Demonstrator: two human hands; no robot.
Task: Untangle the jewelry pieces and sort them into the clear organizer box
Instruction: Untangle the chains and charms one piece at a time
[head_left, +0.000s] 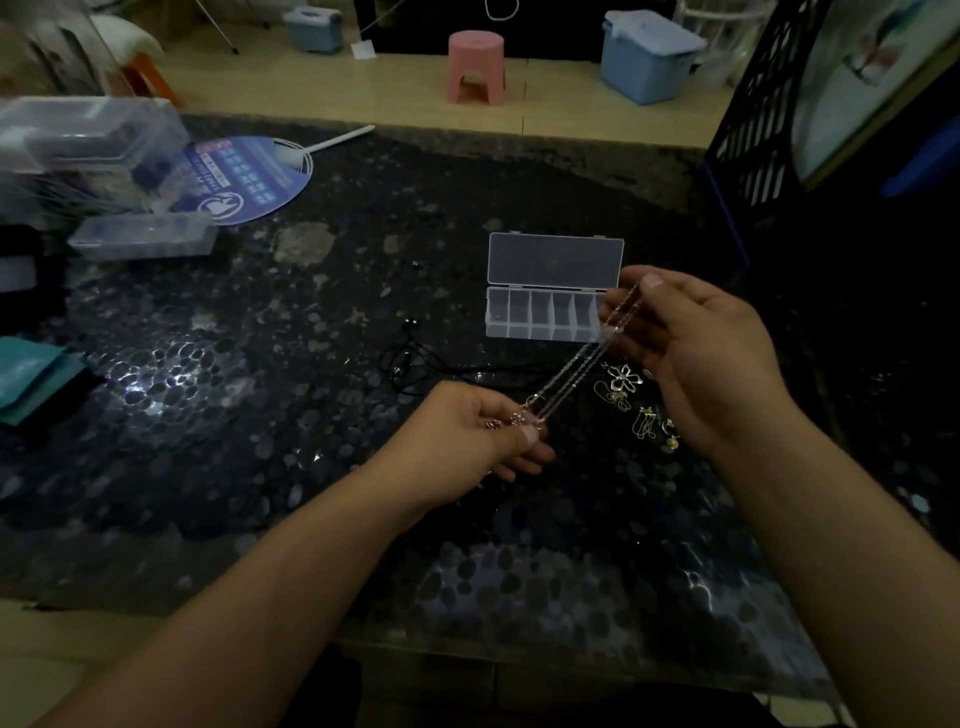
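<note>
Here a silver chain (571, 371) stretches taut above the table (311, 322), the left hand (467, 441) pinching its charm end and the right hand (701, 358) pinching the other end just in front of the open clear organizer box (550, 317). More tangled jewelry pieces (631, 400) lie on the table under the right hand. Toward the far left corner sit a round paper fan (249, 176) and clear plastic cases (93, 150).

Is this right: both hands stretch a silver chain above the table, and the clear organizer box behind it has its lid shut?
Not quite. In the head view the clear organizer box has its lid open, tipped back, with the row of compartments exposed. The rest stands: the left hand and right hand stretch the silver chain above the table.
</note>
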